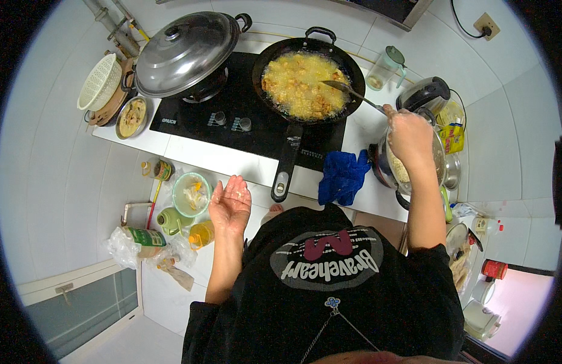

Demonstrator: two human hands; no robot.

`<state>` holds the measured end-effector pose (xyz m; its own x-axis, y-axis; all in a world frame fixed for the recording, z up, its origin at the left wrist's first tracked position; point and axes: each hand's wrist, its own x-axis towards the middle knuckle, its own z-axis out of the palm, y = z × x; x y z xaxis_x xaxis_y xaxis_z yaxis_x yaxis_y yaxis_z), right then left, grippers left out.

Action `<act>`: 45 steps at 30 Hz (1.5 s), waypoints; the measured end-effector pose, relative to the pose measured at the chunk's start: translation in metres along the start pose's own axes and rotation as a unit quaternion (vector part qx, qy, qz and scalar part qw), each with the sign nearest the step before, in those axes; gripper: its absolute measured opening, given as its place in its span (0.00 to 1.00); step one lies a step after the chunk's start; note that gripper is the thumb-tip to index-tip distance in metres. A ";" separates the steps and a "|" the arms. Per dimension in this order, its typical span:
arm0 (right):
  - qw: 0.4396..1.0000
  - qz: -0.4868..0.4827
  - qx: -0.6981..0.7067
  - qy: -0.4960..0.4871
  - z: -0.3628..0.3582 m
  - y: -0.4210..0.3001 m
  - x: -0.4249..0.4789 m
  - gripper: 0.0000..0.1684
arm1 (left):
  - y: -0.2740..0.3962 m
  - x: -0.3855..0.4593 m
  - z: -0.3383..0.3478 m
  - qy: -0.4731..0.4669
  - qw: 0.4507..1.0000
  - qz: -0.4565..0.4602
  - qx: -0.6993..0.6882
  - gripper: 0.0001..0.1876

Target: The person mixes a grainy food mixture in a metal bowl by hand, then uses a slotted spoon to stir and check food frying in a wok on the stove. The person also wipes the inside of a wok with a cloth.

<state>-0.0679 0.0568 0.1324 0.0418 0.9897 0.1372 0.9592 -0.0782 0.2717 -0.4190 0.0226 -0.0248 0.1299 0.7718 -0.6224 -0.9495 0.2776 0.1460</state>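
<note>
My right hand grips the handle of a metal spatula, whose blade dips into a black wok. In the wok, battered food pieces bubble in yellow oil. Below that hand a pot holding pale grains or batter stands on the counter, partly hidden by my forearm. My left hand is held palm up with fingers spread, holding nothing, left of the wok's long handle. Its skin looks wet or floury. A blue cloth lies at the counter's edge.
A lidded steel pan sits on the hob at left, beside a food bowl and white colander. A jug and electric kettle stand right of the wok. A green bin and oil bottles stand on the floor.
</note>
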 end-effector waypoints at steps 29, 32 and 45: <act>0.988 0.113 0.101 -0.031 0.044 0.002 0.027 0.19 | 0.003 0.011 0.007 0.018 0.999 -0.026 0.016 0.17; 0.980 0.131 0.146 -0.025 0.055 0.007 0.027 0.19 | 0.002 0.013 0.005 0.004 0.999 -0.037 0.018 0.18; 0.972 0.076 0.220 0.042 0.017 -0.002 0.008 0.16 | 0.002 0.018 -0.002 -0.024 0.999 -0.043 0.010 0.18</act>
<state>-0.0646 0.0666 0.1168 0.1865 0.9560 0.2266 0.9714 -0.1449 -0.1882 -0.4193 0.0362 -0.0369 0.2248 0.7712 -0.5956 -0.9284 0.3550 0.1093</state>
